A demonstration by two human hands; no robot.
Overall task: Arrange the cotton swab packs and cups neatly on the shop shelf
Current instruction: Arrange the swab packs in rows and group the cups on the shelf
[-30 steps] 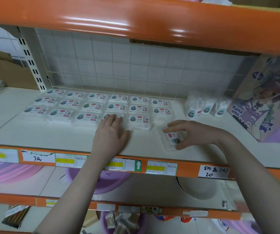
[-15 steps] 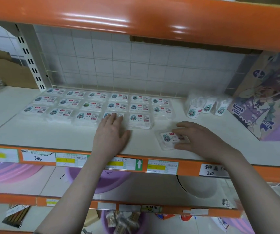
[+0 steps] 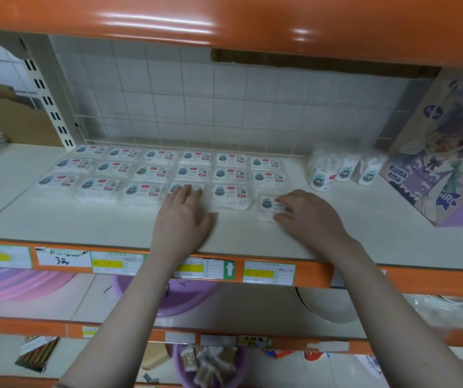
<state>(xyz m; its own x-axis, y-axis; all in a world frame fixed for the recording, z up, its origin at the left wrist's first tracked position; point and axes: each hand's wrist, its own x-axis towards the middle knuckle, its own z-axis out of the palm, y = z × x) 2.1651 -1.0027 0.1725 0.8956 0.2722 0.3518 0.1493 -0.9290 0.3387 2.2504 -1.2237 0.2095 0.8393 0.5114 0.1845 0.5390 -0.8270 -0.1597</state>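
Your right hand (image 3: 306, 217) holds the loose cotton swab pack (image 3: 269, 207) flat on the shelf (image 3: 364, 236), fingers curled over its right half and thumb at its near edge, so the grip pinches the pack. It sits at the right end of the front row, just beside the neighbouring pack (image 3: 231, 196) and slightly nearer you than that row. Bare shelf lies open in front of it, up to the orange front edge (image 3: 320, 273), and to its right. The pack is a clear flat wrapper with white swabs and a small printed label; the print is too blurred to read. Your left hand (image 3: 182, 217) lies flat, fingers straight and spread, its fingertips covering another front-row pack (image 3: 187, 189). Three swab cups (image 3: 342, 170) stand behind, well apart, beside a picture box (image 3: 443, 152) cut off at the right.
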